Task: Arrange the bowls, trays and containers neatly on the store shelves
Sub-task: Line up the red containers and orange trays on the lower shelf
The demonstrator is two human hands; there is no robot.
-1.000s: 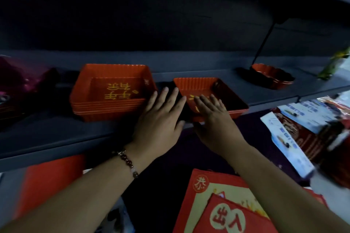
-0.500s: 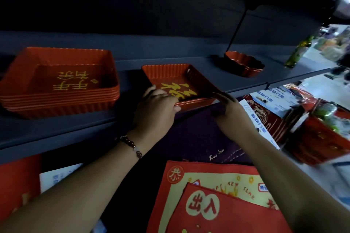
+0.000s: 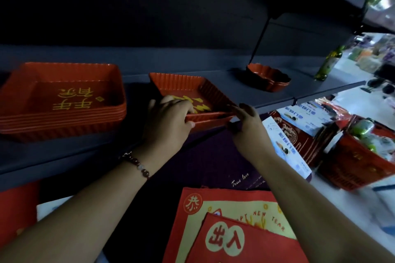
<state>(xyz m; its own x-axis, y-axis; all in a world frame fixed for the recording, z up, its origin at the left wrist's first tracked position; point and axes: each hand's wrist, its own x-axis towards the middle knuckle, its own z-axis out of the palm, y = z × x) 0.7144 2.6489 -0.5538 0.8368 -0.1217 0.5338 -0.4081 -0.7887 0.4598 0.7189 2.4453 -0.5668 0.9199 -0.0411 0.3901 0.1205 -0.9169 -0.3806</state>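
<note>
I see the dark grey shelf (image 3: 213,77) running across the view from 9 o'clock up toward 2 o'clock. At 9 o'clock on it sits the stack of large red trays (image 3: 62,100), gold characters printed inside the top one. Just right of that stack, near centre, the small red tray (image 3: 192,96) rests at the shelf's front edge with its near side over the lip. At 2 o'clock, well apart from it, a scalloped red bowl (image 3: 268,78) stands farther along the shelf, and a green bottle (image 3: 328,63) stands beyond it. Below the shelf at 6 o'clock lie red New Year banners (image 3: 233,226); at 4 o'clock, a red basket (image 3: 359,162) of goods.

My left hand (image 3: 166,121), with a beaded bracelet (image 3: 136,164) on the wrist, grips the small tray's near left corner, fingers curled over the rim. My right hand (image 3: 248,126) pinches the near right corner, fingers on the rim.
</note>
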